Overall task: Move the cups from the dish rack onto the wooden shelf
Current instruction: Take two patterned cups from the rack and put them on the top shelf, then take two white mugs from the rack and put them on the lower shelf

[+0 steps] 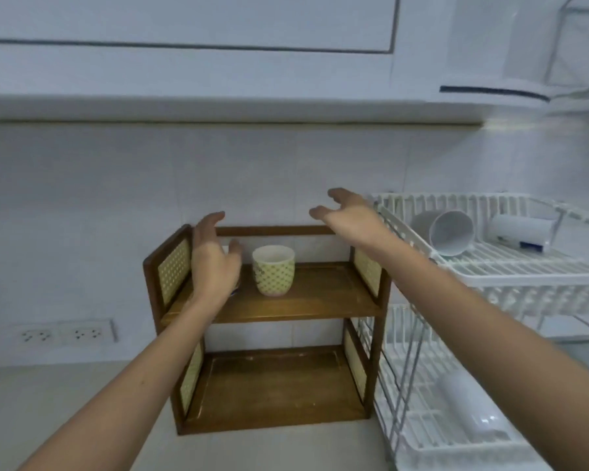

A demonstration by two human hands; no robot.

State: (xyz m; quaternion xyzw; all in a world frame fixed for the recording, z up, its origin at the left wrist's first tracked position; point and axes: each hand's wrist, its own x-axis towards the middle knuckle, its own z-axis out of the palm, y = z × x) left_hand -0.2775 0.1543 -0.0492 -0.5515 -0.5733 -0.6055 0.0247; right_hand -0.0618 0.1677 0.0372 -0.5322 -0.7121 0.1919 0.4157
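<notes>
A two-tier wooden shelf (306, 302) with cane side panels stands on the counter against the tiled wall. A yellow-green patterned cup (273, 270) stands upright on its top tier. My left hand (213, 263) hovers open just left of that cup, in front of another cup that it mostly hides. My right hand (349, 215) is open above the shelf's right end, beside the white dish rack (524, 277). On the rack's upper tier lie a white cup (451, 234) and a white mug with blue print (521, 232), both on their sides. A white cup (470, 407) lies on the lower tier.
Wall sockets (63, 333) sit low on the tiles at the left. A wall cabinet (184, 107) overhangs the counter above the shelf. The shelf's bottom tier (276, 385) holds nothing. The pale counter (65, 396) runs to the left.
</notes>
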